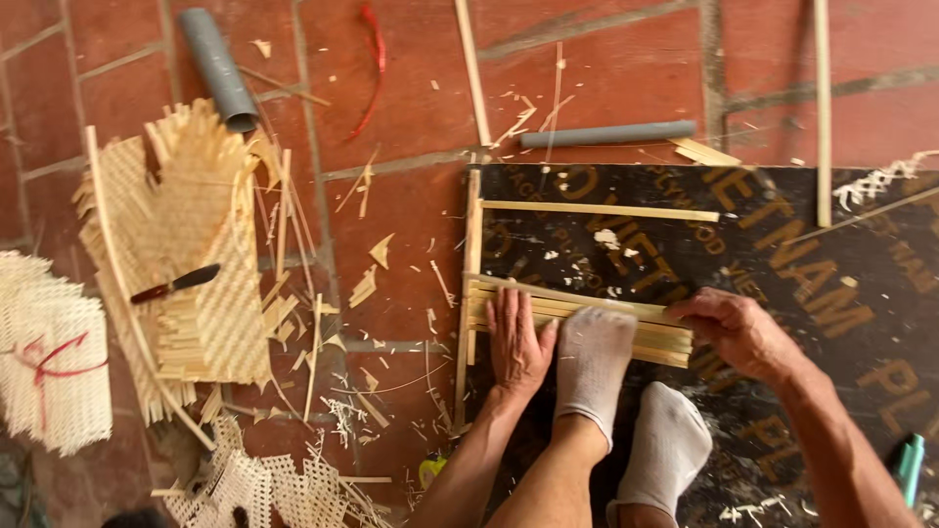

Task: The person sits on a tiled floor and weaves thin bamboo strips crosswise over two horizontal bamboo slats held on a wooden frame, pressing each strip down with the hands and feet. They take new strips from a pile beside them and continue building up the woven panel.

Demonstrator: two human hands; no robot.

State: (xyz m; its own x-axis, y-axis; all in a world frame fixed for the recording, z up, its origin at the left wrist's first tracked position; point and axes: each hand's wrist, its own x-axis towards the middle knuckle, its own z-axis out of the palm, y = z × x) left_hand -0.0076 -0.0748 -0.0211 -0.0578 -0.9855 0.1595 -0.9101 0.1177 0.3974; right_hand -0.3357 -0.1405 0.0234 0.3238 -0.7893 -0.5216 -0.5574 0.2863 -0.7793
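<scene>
On the dark printed board (822, 293) laid over the red tiled floor (411, 88), two feet in grey-white socks (592, 367) sit nearest the camera; one presses on a row of flat pale bamboo slats (577, 318). Left hand (516, 342) lies flat, fingers spread, on the slats' left part. Right hand (736, 328) curls over their right ends; whether it pinches one, cannot tell. Hands are apart, foot between them.

Progress, judged: several slats lie side by side against an upright strip (468, 293); one single slat (599, 209) lies apart, further up the board. Frame looks early, mostly unfilled.

Left, on the floor: woven bamboo mats (176, 254), fine lattice texture, frayed edges, a dark-handled knife (176, 284) on top. Shavings and offcuts scattered. Furthest: two grey plastic tubes (606, 134), smooth, round.
</scene>
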